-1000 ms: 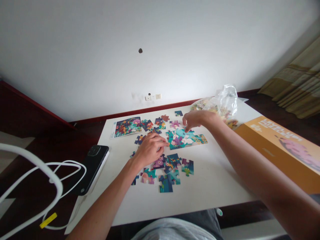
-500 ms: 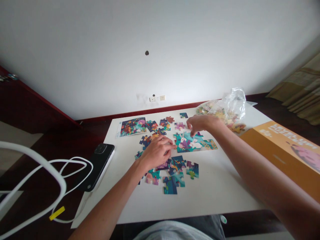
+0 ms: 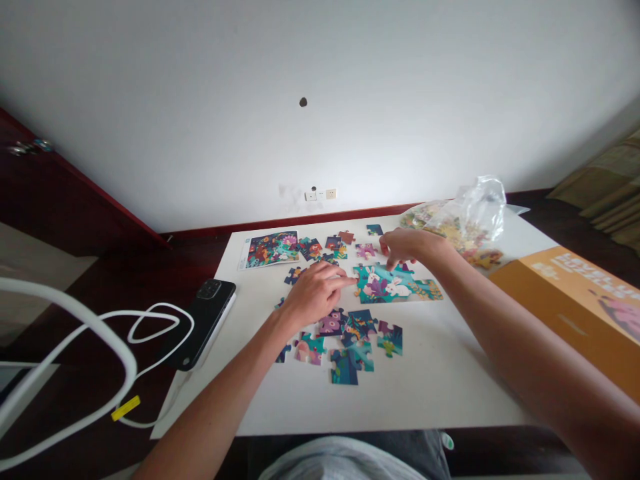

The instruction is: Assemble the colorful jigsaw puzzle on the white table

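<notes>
On the white table (image 3: pixel 430 373) lies a joined section of jigsaw puzzle (image 3: pixel 397 288) with two white rabbits on teal. My left hand (image 3: pixel 320 290) is beside its left edge, index finger stretched to that edge and no piece visible in its grasp. Over the section's top edge, my right hand (image 3: pixel 407 245) has its fingers apart and bent, one fingertip pointing down at the section. Close by are a pink-purple puzzle piece (image 3: pixel 365 251) and a dark teal puzzle piece (image 3: pixel 374 230). Several loose pieces lie below my left hand, including a green-plant piece (image 3: pixel 390 339); the hand covers others.
A printed reference picture (image 3: pixel 273 249) lies at the back left. A clear plastic bag (image 3: pixel 475 220) of puzzle pieces sits back right, near an orange box (image 3: pixel 555 300). On the left edge rests a black phone (image 3: pixel 207 323) beside a white cable (image 3: pixel 155 310).
My right hand has come slightly lower, a finger now pointing down at the section's top edge. My left index finger has straightened towards the left edge. The whole view has shifted slightly.
</notes>
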{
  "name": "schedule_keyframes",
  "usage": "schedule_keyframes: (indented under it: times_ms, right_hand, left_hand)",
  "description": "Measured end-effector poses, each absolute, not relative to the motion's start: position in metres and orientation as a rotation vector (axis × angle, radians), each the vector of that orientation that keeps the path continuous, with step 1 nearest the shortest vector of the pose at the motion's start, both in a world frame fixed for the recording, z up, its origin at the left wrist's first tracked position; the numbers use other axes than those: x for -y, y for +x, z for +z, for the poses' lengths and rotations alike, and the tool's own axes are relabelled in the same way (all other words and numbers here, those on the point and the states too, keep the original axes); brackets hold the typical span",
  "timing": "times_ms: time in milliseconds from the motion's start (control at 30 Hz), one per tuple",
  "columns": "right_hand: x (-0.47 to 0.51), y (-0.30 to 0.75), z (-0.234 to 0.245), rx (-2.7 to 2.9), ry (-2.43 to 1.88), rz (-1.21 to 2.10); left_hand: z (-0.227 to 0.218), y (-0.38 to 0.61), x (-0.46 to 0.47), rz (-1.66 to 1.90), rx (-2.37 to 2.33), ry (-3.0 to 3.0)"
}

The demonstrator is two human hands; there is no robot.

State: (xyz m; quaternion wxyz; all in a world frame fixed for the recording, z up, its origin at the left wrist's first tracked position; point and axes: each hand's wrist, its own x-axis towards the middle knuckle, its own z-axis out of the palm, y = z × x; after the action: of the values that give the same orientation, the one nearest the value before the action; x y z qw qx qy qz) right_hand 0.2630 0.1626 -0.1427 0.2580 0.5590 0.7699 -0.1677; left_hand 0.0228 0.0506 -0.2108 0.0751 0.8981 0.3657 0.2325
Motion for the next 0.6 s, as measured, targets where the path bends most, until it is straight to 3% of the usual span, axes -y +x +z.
schedule_keyframes:
  times_ms: [200,600]
  right_hand:
    - [-0.165,0.265,-0.144,-2.113,1.48,-0.451]
    - [-0.179,0.274,-0.158,-2.183,1.438,-0.381]
  left_hand:
    - [-0.199,-0.015,-0.069,1.004,-1.398,2.533]
    - [-0.203,-0.036,-0.08,0.95,-1.505,2.455]
